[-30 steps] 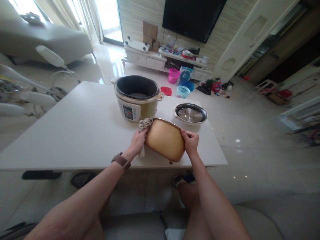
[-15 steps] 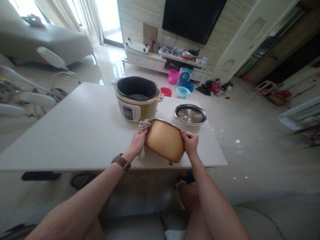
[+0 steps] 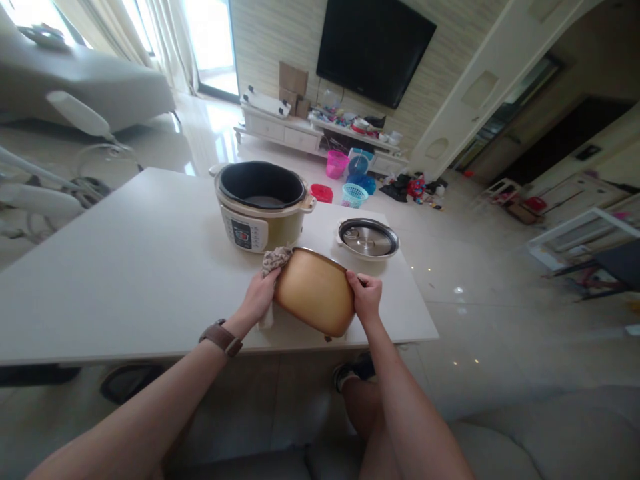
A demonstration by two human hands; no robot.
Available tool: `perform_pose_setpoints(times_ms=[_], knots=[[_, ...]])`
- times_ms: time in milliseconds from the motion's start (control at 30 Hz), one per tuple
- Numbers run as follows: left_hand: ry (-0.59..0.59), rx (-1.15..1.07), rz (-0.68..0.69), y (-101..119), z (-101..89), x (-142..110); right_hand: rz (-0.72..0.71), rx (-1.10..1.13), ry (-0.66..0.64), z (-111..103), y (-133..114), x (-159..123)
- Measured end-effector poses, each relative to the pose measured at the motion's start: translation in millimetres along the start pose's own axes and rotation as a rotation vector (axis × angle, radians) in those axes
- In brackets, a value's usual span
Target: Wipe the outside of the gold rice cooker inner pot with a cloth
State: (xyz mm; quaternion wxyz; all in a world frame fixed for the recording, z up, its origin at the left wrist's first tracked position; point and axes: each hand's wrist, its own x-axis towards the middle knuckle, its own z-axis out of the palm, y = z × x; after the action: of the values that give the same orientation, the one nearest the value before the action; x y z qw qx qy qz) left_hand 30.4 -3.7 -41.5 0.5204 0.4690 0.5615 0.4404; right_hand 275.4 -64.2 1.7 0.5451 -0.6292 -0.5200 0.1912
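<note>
A gold-coloured inner pot (image 3: 316, 291) is held tilted over the table's front edge, its mouth facing away so that its inside is hidden. At its left side my left hand (image 3: 261, 293) is closed, gripping a patterned cloth (image 3: 276, 260) against the pot's rim. My right hand (image 3: 366, 293) is closed on the rim at the right. Just behind the pot stands the rice cooker body (image 3: 263, 212), uncovered, its dark inside showing and its control panel facing me. To the right lies its detached lid (image 3: 369, 238), metal underside up.
The white table (image 3: 115, 273) bears the cooker and lid. Beyond it on the floor are a red basin (image 3: 321, 193), a light blue basket (image 3: 355, 195) and a pink basket (image 3: 337, 164). A sofa (image 3: 540, 440) is at the lower right.
The whole view has shifted slightly, with the table's things appearing lower and further left. Both hands keep their hold on the pot, whose tilt looks nearly the same.
</note>
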Motion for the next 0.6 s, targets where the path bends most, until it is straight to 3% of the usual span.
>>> perform_pose_setpoints(times_ms=[600], knots=[[-0.001,-0.002,0.023,4.7,0.8,-2.7,0.002,-0.019,0.005,0.4,0.7,0.1]])
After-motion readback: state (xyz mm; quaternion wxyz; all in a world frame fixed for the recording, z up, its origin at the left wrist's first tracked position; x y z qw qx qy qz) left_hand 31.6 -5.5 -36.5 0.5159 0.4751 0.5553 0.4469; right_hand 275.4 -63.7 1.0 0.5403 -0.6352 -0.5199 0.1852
